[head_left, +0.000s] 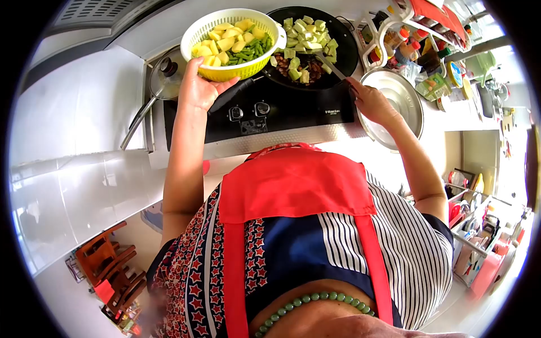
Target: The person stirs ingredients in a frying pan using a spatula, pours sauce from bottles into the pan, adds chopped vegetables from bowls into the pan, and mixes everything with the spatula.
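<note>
My left hand holds a yellow and white basket by its lower near side. Potato pieces and cut green beans lie in it. To its right is a dark wok with pale green vegetable chunks over browned meat pieces. My right hand is closed on the handle of a metal spatula, whose far end is among the food in the wok. The basket is held up beside the wok's left edge, partly over the black stove.
A pan with a glass lid stands at the left of the stove, its handle pointing toward me. A metal plate or lid lies right of the stove. Sauce bottles and a rack stand at the back right.
</note>
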The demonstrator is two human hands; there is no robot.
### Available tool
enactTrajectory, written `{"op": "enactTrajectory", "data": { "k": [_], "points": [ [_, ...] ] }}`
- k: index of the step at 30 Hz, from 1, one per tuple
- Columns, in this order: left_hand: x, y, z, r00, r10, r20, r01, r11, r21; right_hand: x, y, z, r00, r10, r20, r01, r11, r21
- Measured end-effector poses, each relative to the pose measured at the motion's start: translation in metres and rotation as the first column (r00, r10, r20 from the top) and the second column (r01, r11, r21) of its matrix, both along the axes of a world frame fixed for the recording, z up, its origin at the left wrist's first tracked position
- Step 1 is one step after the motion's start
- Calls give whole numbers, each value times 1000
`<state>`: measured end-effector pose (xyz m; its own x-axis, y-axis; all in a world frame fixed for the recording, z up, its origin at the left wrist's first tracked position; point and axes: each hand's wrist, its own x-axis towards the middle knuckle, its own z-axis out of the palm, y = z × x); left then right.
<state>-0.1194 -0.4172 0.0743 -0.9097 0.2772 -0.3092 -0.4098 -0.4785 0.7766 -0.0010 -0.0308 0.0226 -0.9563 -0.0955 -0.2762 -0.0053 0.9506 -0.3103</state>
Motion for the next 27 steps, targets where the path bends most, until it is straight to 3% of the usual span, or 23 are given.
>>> {"op": "enactTrajectory", "data": {
  "k": [1, 3, 5, 6, 7, 10, 12, 16, 19, 21, 24, 27],
  "points": [
    [1, 0, -3, 1000, 10, 9, -11, 1000, 24, 4, 1, 2, 998, -19, -55, 19, 1000, -1],
    [2, -3, -7, 1000, -21, 6, 20, 995, 102, 14, 5, 35, 994, -103, -22, 91, 945, -313],
    [6, -6, -9, 999, -42, 6, 40, 983, 177, 25, 15, 63, 952, -148, 267, 285, 748, -600],
    [8, -5, -8, 999, -38, -1, 38, 985, 171, 31, 18, 72, 942, -146, 301, 319, 660, -680],
    [9, -4, -8, 999, -36, 0, 35, 986, 160, 35, 18, 87, 905, -192, 379, 416, 580, -701],
    [13, -4, -9, 1000, -8, -4, 8, 993, 120, 46, 12, 105, 862, -330, 384, 505, 504, -700],
    [17, -5, -8, 1000, -16, 2, 15, 990, 138, 47, 11, 102, 832, -393, 390, 537, 400, -743],
    [25, -10, -7, 999, -32, 2, 31, 986, 164, 34, 19, 75, 771, -508, 383, 585, 331, -740],
    [28, -11, -7, 1000, -27, -10, 29, 988, 151, 0, 24, 42, 663, -501, 556, 707, 175, -685],
    [30, -11, -7, 1000, -22, -19, 24, 989, 147, -31, 39, -11, 622, -325, 713, 733, -79, -675],
    [32, -13, -4, 1000, -10, -28, 14, 989, 148, -51, 28, -19, 679, -175, 713, 700, -135, -701],
    [35, -14, -1, 1000, -2, -25, 6, 990, 140, -40, 21, 3, 764, -255, 592, 640, 180, -747]
  ]
}}
